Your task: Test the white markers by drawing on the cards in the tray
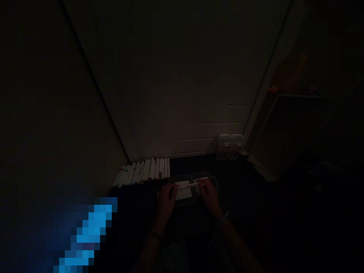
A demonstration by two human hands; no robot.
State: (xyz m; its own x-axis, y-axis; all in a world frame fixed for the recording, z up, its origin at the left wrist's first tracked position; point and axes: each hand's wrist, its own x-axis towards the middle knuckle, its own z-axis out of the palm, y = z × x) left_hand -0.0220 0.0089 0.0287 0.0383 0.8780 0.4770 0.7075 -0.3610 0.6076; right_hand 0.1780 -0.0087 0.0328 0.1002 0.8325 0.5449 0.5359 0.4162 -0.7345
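Observation:
In dim light a white marker point(187, 185) lies level between my two hands. My left hand point(167, 197) pinches its left end, and the fingers of my right hand point(209, 192) close on its right end. Beneath it an open clear plastic case point(182, 176) rests on the dark surface, its two halves side by side. White contents point(184, 194) fill part of the left half; whether they are markers or a card is too dark to tell. Something white also shows in the right half, partly hidden by my right hand.
A row of several white markers point(145, 170), a few with red ends, lies left of the case. Two clear plastic containers point(224, 147) with labels stand at the back right by the pale wall panel point(176, 76). A bright blue pixelated patch point(91, 231) covers the lower left.

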